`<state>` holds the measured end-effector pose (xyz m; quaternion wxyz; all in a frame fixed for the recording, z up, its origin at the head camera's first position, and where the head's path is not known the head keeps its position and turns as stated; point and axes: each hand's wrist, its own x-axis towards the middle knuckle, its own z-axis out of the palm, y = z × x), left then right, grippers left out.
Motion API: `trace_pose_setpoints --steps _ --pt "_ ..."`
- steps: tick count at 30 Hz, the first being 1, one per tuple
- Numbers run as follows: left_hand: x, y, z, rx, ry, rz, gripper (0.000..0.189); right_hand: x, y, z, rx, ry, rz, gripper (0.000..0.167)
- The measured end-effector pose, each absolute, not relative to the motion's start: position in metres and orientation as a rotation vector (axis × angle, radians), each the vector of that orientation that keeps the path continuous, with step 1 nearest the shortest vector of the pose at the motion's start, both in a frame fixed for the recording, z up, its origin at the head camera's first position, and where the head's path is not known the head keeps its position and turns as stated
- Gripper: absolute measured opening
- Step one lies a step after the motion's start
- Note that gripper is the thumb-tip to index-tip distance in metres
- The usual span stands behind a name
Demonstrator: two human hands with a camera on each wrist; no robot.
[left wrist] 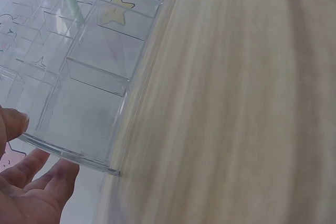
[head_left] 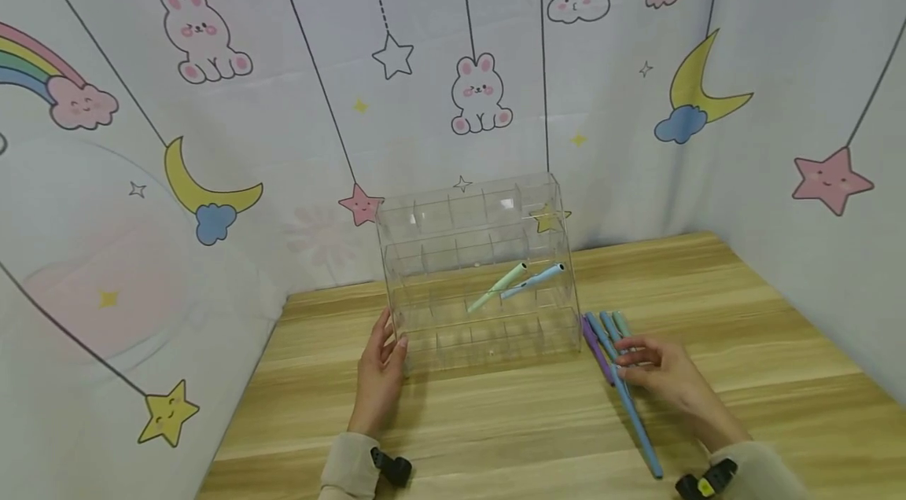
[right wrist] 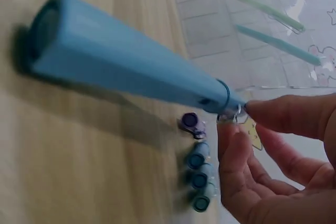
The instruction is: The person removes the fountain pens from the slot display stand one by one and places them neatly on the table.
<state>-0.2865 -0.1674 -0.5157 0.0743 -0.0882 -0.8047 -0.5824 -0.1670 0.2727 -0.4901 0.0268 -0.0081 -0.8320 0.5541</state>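
Observation:
A clear acrylic pen rack (head_left: 481,343) with stepped rows of compartments stands on the table. My left hand (head_left: 380,374) holds its left side, the thumb (left wrist: 13,123) on one face of the edge and the fingers behind it. A light green pen (head_left: 498,288) and a light blue pen (head_left: 532,281) lean in the rack's compartments. My right hand (head_left: 661,374) pinches the far end of a blue pen (right wrist: 126,56) between thumb and fingers; its near end points toward me, low over the wood. Beyond that hand lie a purple pen (head_left: 598,351) and several blue and green pens (right wrist: 199,180).
The wooden table (head_left: 510,429) extends in front of the rack and to both sides. Behind it hangs a white curtain (head_left: 425,138) printed with bunnies, stars, moons and rainbows. The loose pens lie just right of the rack's right side.

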Motion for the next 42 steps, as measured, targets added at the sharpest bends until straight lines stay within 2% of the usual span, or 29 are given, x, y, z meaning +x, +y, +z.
trace_pose_setpoints --steps 8,18,24,30,42 --pt "-0.285 -0.168 -0.516 -0.266 -2.416 -1.766 0.065 -0.168 0.262 -0.498 -0.223 -2.538 1.765 0.047" --pt "-0.286 -0.168 -0.516 -0.272 -2.417 -1.752 0.065 -0.173 0.250 -0.496 -0.251 -2.497 1.782 0.044" --pt "-0.287 -0.168 -0.515 -0.271 -2.418 -1.737 0.066 -0.186 0.233 -0.490 -0.234 -2.490 1.742 0.040" --pt "-0.287 -0.167 -0.515 -0.265 -2.421 -1.723 0.066 -0.201 0.211 -0.493 -0.334 -2.465 1.693 0.035" --pt "-0.287 -0.167 -0.515 -0.274 -2.422 -1.738 0.066 -0.211 0.196 -0.495 -0.473 -2.554 1.556 0.047"
